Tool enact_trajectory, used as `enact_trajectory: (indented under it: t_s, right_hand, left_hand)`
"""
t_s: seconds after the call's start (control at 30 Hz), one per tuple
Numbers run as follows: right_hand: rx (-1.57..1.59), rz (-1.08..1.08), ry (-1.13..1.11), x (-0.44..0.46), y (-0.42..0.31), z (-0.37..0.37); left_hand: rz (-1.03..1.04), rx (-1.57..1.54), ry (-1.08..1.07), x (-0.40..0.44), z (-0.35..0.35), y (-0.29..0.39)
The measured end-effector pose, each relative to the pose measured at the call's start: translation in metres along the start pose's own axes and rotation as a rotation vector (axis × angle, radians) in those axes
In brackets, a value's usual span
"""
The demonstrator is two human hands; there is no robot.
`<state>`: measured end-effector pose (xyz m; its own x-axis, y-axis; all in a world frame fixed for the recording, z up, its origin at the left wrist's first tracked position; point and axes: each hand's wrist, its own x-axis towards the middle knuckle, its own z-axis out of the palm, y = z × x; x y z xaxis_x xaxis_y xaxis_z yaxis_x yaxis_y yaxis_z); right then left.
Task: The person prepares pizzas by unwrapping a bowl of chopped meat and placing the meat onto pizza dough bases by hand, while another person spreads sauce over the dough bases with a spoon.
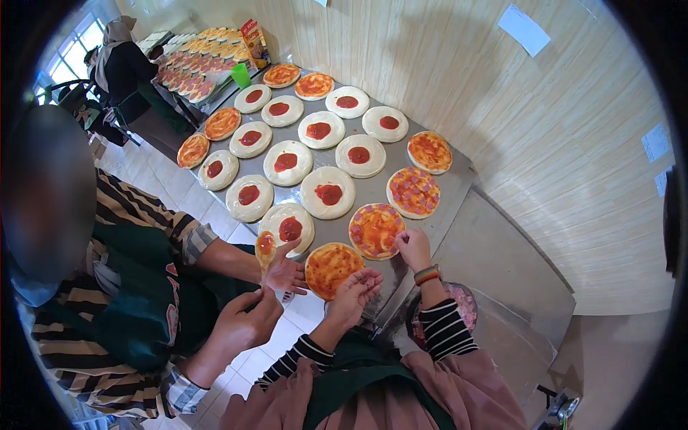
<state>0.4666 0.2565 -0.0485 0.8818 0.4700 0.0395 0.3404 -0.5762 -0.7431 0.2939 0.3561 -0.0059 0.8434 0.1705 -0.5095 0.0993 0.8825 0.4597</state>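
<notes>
My right hand (413, 249) is pinched at the near right rim of a sauced pizza base (378, 231) that has pink diced ham scattered mostly around its edge. Whatever its fingertips hold is hidden. My left hand (356, 292) is curled with the palm turned up, over the near edge of a pizza base (331, 266) covered only in sauce. Its contents cannot be made out. Beyond my right hand lies a pizza base (413, 192) dotted all over with diced ham. A bowl of chopped pink meat (459, 307) is partly hidden below my right forearm.
On my left, a co-worker in a striped shirt holds a sauce-coated spoon (265, 247) near a dough round (290, 228). Several dough rounds with sauce blobs cover the metal table (459, 188). A green cup (241, 74) and topped pizzas stand farther back. A wall borders the right.
</notes>
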Motion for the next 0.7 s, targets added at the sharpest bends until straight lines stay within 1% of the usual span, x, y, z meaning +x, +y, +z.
enact_trajectory:
  t_s: [0.07, 0.1, 0.17, 0.2, 0.27, 0.3, 0.37, 0.4, 0.47, 0.7]
  right_hand:
    - [-0.290, -0.020, 0.012, 0.008, 0.003, 0.011]
    - [-0.291, -0.017, 0.005, 0.010, 0.005, 0.016]
    - [-0.515, -0.017, 0.074, 0.014, -0.001, 0.021]
    - [-0.515, -0.017, 0.071, 0.013, -0.002, 0.020]
    - [-0.455, -0.059, 0.166, 0.010, -0.019, 0.009]
    - [-0.456, -0.056, 0.167, 0.007, -0.023, 0.006]
    - [-0.316, -0.138, 0.129, -0.004, -0.027, 0.003]
    - [-0.318, -0.133, 0.129, -0.011, -0.029, 0.003]
    - [-0.252, -0.251, -0.009, -0.025, -0.031, 0.007]
    - [-0.326, -0.276, -0.058, -0.036, -0.033, 0.019]
  left_hand:
    - [0.003, 0.002, -0.002, 0.000, -0.003, 0.005]
    - [0.003, 0.005, -0.006, -0.001, -0.004, 0.007]
    - [0.002, 0.000, 0.004, 0.000, -0.005, 0.010]
    - [0.002, 0.000, 0.009, 0.001, -0.005, 0.013]
    - [0.007, -0.005, 0.012, 0.004, -0.009, 0.015]
    - [0.011, -0.009, 0.015, 0.006, -0.011, 0.016]
    - [0.012, -0.015, 0.040, 0.011, -0.017, 0.017]
    - [0.017, -0.024, 0.068, 0.013, -0.020, 0.016]
    - [0.020, -0.034, 0.073, 0.015, -0.023, 0.019]
    - [0.000, -0.029, 0.104, 0.013, -0.025, 0.030]
